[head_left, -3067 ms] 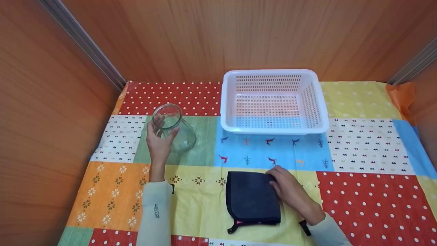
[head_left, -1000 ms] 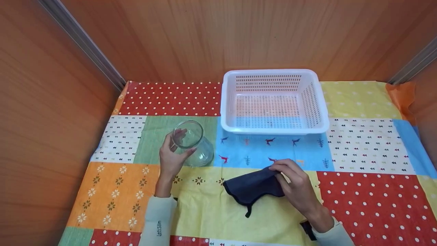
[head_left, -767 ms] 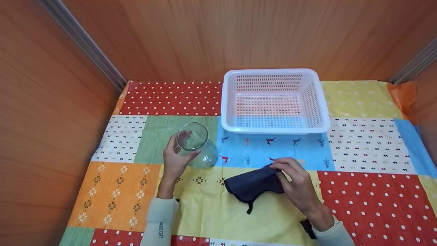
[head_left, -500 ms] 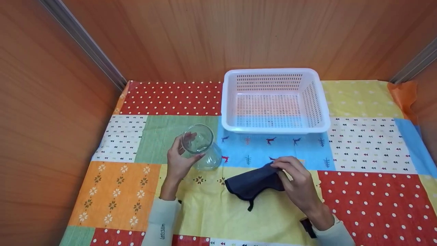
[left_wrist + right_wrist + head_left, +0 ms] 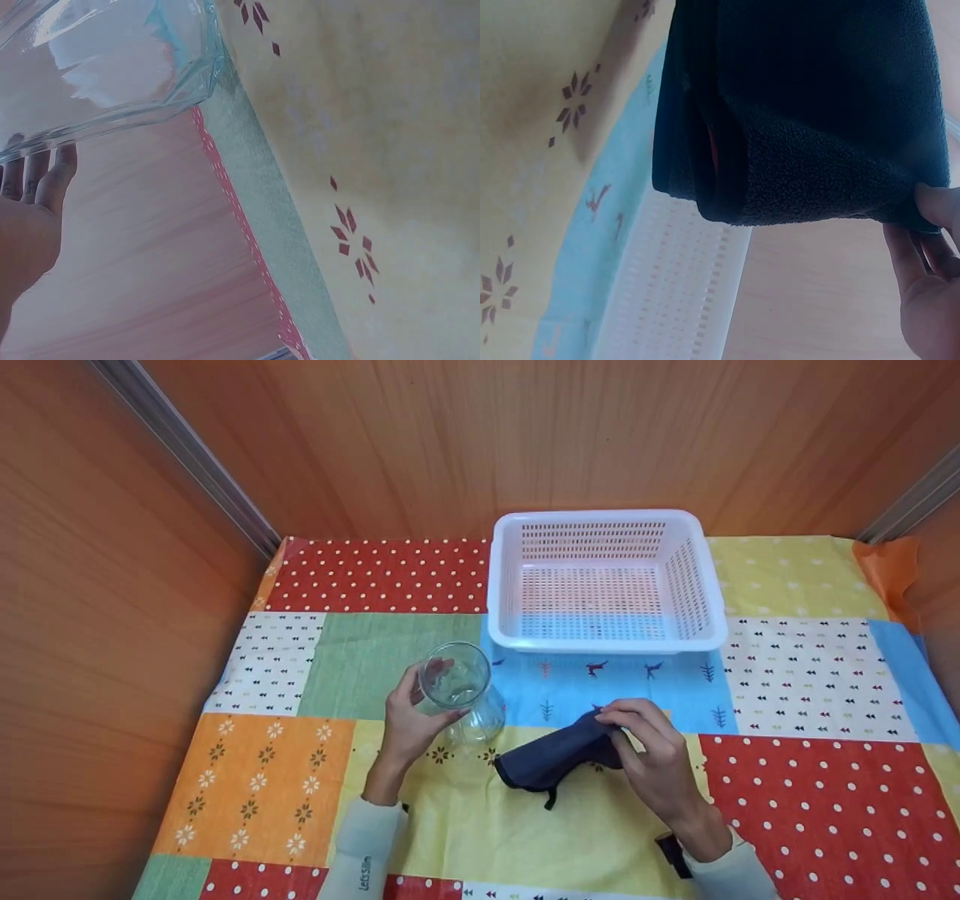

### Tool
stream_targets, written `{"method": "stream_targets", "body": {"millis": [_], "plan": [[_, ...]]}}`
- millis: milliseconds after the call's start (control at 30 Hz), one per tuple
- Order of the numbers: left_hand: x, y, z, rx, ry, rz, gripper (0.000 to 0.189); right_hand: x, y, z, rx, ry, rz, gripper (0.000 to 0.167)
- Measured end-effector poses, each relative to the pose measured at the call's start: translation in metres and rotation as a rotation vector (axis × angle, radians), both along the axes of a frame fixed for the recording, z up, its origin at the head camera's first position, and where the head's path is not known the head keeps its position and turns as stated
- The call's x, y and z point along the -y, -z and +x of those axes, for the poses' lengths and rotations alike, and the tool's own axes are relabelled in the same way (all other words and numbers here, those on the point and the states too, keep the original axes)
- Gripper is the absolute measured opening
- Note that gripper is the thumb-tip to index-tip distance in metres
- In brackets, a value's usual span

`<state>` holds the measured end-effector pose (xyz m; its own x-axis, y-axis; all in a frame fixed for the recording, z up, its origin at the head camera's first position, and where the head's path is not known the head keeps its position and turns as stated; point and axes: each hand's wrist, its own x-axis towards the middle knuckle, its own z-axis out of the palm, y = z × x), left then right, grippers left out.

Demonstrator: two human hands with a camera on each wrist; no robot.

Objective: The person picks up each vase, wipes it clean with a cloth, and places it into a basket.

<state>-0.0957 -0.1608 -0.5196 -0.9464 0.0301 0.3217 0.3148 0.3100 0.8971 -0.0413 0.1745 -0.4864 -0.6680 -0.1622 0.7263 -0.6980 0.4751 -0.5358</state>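
My left hand (image 5: 412, 721) grips a clear glass vase (image 5: 482, 721) by its neck, thumb on the near side and fingers behind. The vase's round mouth faces up; in the left wrist view its clear base (image 5: 150, 60) shows, and I cannot tell whether it touches the tablecloth. To the right, my right hand (image 5: 658, 765) pinches a dark folded cloth (image 5: 551, 756) at its upper right corner. This cloth has black edging and a small hanging loop. Seen from the right wrist, its surface (image 5: 817, 157) is fuzzy and hangs in layers from the fingertips.
A white perforated plastic basket (image 5: 604, 645) stands behind the hands, with nothing inside it. The patchwork tablecloth (image 5: 817, 802) covers the table. Wood-grain panels (image 5: 420, 442) rise at the back and both sides.
The left hand has brought the vase rightward and nearer, closer to the cloth. The right hand has lifted the cloth's corner, so the once flat square now hangs folded.
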Motion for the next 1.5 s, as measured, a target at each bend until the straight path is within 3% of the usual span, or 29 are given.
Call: {"method": "stream_targets", "body": {"millis": [367,567,733,1200,1500], "plan": [[-0.019,-0.002,0.008,0.021,0.055,-0.046,0.073,0.011,-0.004,-0.006,-0.003,0.0,-0.042,0.039],[-0.026,0.0,0.009,0.003,0.089,-0.022,0.074,0.017,-0.005,-0.01,-0.008,-0.012,-0.077,0.038],[-0.032,0.003,0.01,-0.017,0.116,0.003,0.076,0.022,-0.003,-0.012,0.043,0.0,-0.137,0.036],[-0.049,0.002,0.017,-0.031,0.182,0.009,0.079,0.04,0.003,-0.02,0.121,0.119,-0.205,0.034],[-0.055,0.002,0.02,-0.023,0.179,0.0,0.079,0.064,0.006,-0.02,0.17,0.221,-0.336,0.03]]}}
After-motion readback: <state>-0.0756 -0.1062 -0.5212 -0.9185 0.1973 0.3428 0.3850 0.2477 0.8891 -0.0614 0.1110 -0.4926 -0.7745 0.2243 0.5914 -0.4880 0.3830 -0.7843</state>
